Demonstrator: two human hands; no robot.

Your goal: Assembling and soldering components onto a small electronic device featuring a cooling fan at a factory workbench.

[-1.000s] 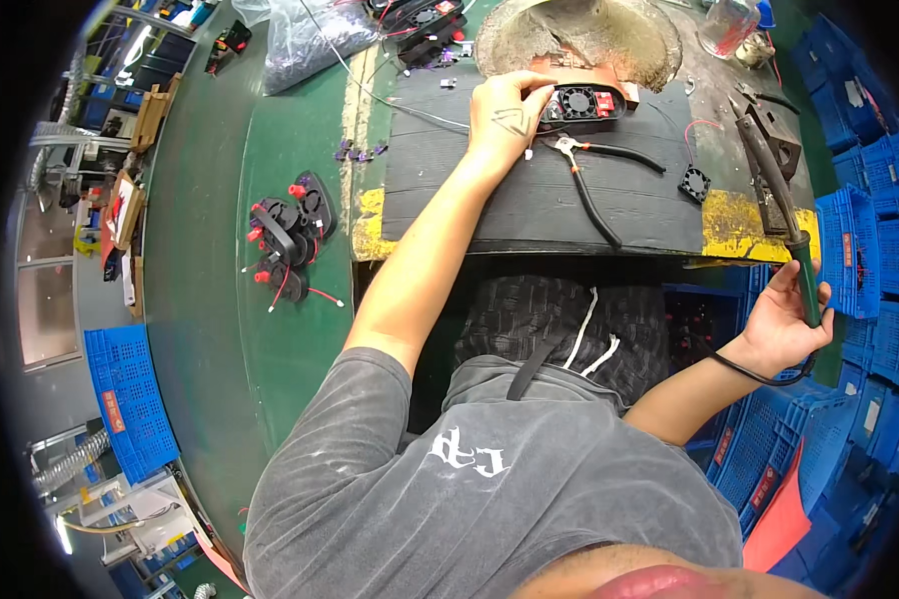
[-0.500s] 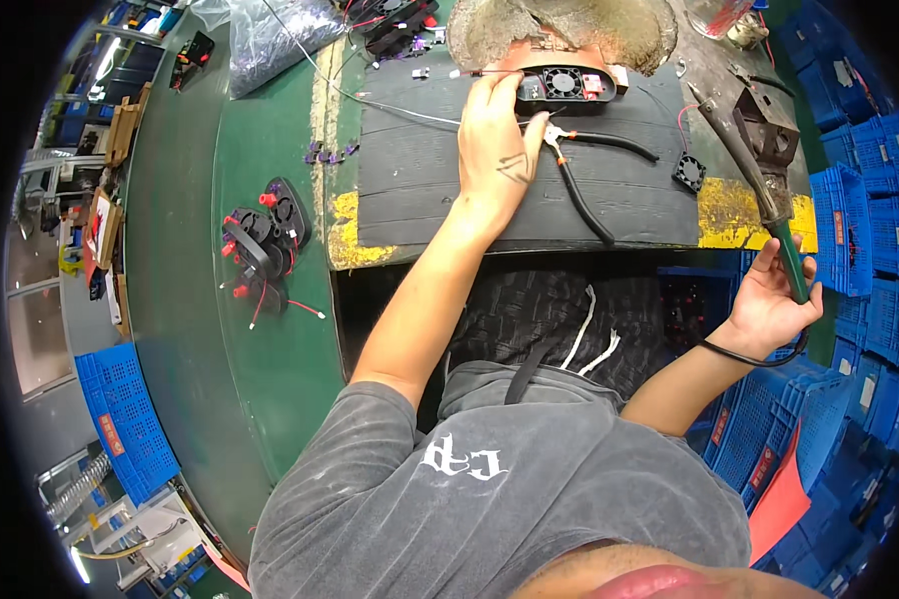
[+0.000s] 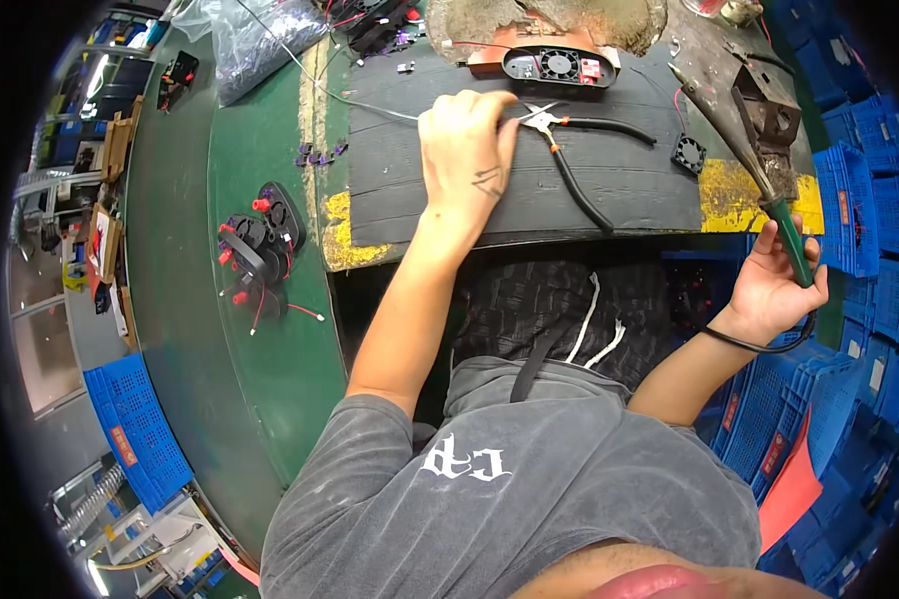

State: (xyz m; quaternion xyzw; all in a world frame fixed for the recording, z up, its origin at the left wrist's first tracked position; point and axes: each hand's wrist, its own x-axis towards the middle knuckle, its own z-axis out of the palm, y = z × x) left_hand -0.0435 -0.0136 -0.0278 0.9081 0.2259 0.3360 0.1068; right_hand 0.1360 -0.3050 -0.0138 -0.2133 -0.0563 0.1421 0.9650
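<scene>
My left hand [image 3: 462, 155] is over the black mat [image 3: 410, 200], its fingers closed on a thin grey solder wire [image 3: 375, 104] that comes in from the upper left. Just beyond it lies an oval black housing [image 3: 521, 66] with a small fan [image 3: 559, 67] and a red part inside. A pair of pliers [image 3: 576, 185] with black handles rests on the mat, its jaws close to my left fingertips. My right hand [image 3: 769, 285] grips the green handle of a soldering iron [image 3: 789, 240] at the table's right edge. The iron's tip points up and away.
A metal stand [image 3: 767, 110] is beside the iron. A loose small fan [image 3: 688, 152] lies on the mat's right side. Black fan housings [image 3: 260, 245] sit on the green surface at left, below a clear bag [image 3: 270, 50]. Blue crates [image 3: 779, 399] line the right side.
My left hand has drawn back from the housing, toward the left and nearer to me, still with the solder wire. My right hand keeps the iron nearly where it was.
</scene>
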